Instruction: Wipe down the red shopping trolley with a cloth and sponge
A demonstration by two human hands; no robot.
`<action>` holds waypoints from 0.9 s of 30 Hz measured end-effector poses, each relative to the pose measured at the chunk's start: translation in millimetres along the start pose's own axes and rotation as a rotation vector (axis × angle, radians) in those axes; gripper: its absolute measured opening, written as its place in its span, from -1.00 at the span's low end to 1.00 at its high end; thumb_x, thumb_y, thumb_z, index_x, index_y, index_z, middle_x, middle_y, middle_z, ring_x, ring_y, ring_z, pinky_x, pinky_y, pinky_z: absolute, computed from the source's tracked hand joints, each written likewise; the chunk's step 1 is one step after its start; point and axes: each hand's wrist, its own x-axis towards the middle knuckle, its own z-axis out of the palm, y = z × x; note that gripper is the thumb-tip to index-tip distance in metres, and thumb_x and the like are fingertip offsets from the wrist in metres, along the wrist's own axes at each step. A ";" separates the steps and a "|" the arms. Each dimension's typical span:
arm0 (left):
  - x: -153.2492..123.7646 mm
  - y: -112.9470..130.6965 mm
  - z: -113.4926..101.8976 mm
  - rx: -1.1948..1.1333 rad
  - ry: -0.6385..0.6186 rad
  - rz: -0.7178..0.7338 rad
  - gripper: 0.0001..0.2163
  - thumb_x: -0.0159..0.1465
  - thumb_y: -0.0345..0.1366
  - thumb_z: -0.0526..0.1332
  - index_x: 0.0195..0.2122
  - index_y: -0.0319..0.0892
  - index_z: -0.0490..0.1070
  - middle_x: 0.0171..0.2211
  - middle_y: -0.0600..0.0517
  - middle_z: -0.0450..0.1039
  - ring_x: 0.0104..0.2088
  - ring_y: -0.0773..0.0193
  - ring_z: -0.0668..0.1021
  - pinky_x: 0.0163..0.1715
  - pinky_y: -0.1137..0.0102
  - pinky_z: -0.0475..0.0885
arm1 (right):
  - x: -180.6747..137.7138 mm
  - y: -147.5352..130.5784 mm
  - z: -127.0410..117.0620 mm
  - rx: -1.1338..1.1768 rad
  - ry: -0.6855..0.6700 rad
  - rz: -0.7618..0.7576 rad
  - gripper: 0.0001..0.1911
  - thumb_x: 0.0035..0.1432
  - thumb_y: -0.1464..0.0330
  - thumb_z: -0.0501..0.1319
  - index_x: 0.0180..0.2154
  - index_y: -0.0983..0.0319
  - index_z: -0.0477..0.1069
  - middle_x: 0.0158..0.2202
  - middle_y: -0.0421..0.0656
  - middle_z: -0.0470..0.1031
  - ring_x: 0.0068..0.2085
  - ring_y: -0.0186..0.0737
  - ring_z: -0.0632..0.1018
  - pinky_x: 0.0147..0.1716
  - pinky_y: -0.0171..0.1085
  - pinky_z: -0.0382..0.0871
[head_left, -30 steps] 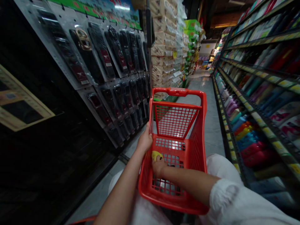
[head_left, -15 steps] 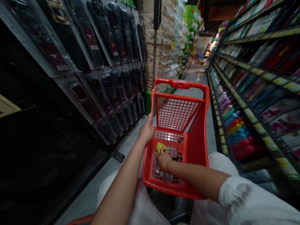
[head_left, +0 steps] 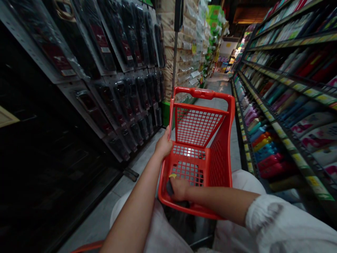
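A red plastic shopping basket with a pull handle stands between my knees, its grid floor facing up at me. My left hand is closed around the basket's upper left edge. Inside, low on the grid floor near the close end, my right hand is closed on a yellow and dark grey cloth. Only a yellow corner and a dark fold of the cloth show; the rest is hidden by my fingers.
Belts in packaging hang on the rack at left. Behind the basket are stacked plastic-wrapped packs. Shelves of bottles run along the right side. A grey tiled aisle leads away.
My right hand has moved the cloth toward me and slightly left, down to the close end of the basket floor. My left hand keeps its hold on the edge.
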 end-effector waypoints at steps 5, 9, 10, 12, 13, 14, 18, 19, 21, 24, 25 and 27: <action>-3.3 -0.4 -3.1 0.001 -0.002 -0.013 -0.32 0.21 -0.34 0.18 0.38 -0.14 0.08 0.20 0.01 0.39 0.27 0.07 0.34 0.24 0.32 0.23 | 10.2 17.0 -18.0 -0.113 0.042 -0.085 -0.55 0.05 0.33 0.29 0.02 0.16 0.36 -0.01 -0.01 0.51 -0.06 0.01 0.59 -0.15 -0.13 0.48; -10.2 4.0 -3.9 0.034 -0.008 -0.040 -0.31 0.21 -0.38 0.16 0.39 -0.13 0.06 0.21 0.01 0.38 0.27 0.07 0.33 0.24 0.29 0.24 | 31.9 49.9 -44.8 -0.138 0.138 0.159 -0.62 0.23 0.50 0.04 0.06 0.26 0.35 0.09 0.17 0.41 -0.06 0.00 0.59 -0.18 -0.11 0.48; -11.0 5.5 -4.0 0.042 -0.011 -0.051 -0.31 0.21 -0.38 0.16 0.39 -0.12 0.05 0.21 0.01 0.38 0.27 0.07 0.34 0.23 0.29 0.25 | 32.9 50.0 -43.4 -0.142 0.139 0.190 -0.61 0.23 0.52 0.02 0.08 0.32 0.34 0.10 0.24 0.38 -0.07 0.02 0.59 -0.19 -0.10 0.48; -10.8 8.3 -4.3 0.060 -0.016 -0.071 -0.31 0.21 -0.39 0.14 0.39 -0.11 0.03 0.21 0.00 0.38 0.25 0.08 0.36 0.21 0.30 0.27 | 30.2 39.0 -30.1 -0.153 0.141 0.196 -0.53 0.17 0.53 0.10 0.14 0.36 0.29 0.11 0.28 0.35 -0.03 0.04 0.56 -0.15 -0.11 0.47; -10.1 9.6 -4.5 0.068 -0.017 -0.078 -0.31 0.21 -0.40 0.14 0.39 -0.11 0.03 0.21 0.01 0.38 0.25 0.09 0.37 0.21 0.31 0.28 | 28.1 30.3 -20.4 -0.164 0.152 0.169 -0.46 0.13 0.53 0.16 0.17 0.35 0.25 0.12 0.26 0.34 0.02 0.04 0.53 -0.10 -0.11 0.46; -9.2 10.7 -4.8 0.076 -0.015 -0.081 -0.31 0.22 -0.40 0.13 0.39 -0.10 0.03 0.21 0.01 0.38 0.25 0.10 0.37 0.20 0.32 0.29 | 26.8 21.6 -10.5 -0.174 0.162 0.126 -0.39 0.09 0.51 0.21 0.20 0.31 0.22 0.13 0.23 0.33 0.06 0.05 0.49 -0.08 -0.11 0.45; -8.3 12.9 -6.3 0.101 -0.012 -0.087 -0.32 0.22 -0.41 0.12 0.39 -0.08 0.03 0.20 0.02 0.39 0.26 0.13 0.35 0.21 0.32 0.28 | 39.8 10.4 4.8 -0.178 0.253 0.073 -0.51 0.24 0.51 0.01 0.20 0.25 0.24 0.09 0.14 0.35 0.03 0.02 0.49 -0.11 -0.10 0.46; -9.2 12.8 -6.8 0.105 -0.012 -0.090 -0.32 0.22 -0.41 0.12 0.39 -0.09 0.03 0.21 0.02 0.38 0.27 0.14 0.34 0.21 0.32 0.27 | 47.6 14.5 0.5 -0.152 0.267 0.125 -0.52 0.28 0.53 -0.06 0.19 0.25 0.25 0.08 0.14 0.35 0.02 -0.01 0.50 -0.11 -0.11 0.46; -12.3 11.7 -7.5 0.107 -0.011 -0.097 -0.31 0.22 -0.41 0.11 0.40 -0.08 0.02 0.22 0.02 0.37 0.28 0.15 0.32 0.23 0.32 0.26 | 65.9 25.6 -13.7 -0.076 0.291 0.249 -0.51 0.32 0.52 -0.13 0.22 0.22 0.22 0.11 0.15 0.33 -0.01 -0.04 0.53 -0.11 -0.12 0.45; -16.9 6.8 -7.7 0.082 -0.005 -0.082 -0.31 0.21 -0.40 0.12 0.39 -0.06 0.03 0.22 0.04 0.37 0.29 0.13 0.30 0.24 0.30 0.25 | 93.1 36.7 -33.4 0.020 0.342 0.360 -0.46 0.36 0.46 -0.16 0.33 0.17 0.05 0.21 0.18 0.23 -0.03 -0.04 0.54 -0.12 -0.13 0.45; -17.8 4.4 -7.7 0.067 -0.001 -0.069 -0.31 0.21 -0.40 0.13 0.39 -0.06 0.04 0.22 0.04 0.37 0.30 0.12 0.30 0.24 0.29 0.25 | 100.7 37.8 -37.4 0.026 0.368 0.341 -0.45 0.36 0.45 -0.17 0.35 0.16 0.00 0.25 0.17 0.19 -0.01 -0.04 0.53 -0.11 -0.13 0.44; -18.1 -1.2 -8.1 0.032 0.010 -0.043 -0.32 0.20 -0.40 0.13 0.38 -0.06 0.07 0.22 0.04 0.36 0.30 0.10 0.29 0.25 0.26 0.23 | 112.9 38.9 -42.4 -0.003 0.399 0.204 -0.43 0.36 0.46 -0.16 0.36 0.13 -0.04 0.32 0.11 0.11 0.07 -0.03 0.47 -0.04 -0.13 0.39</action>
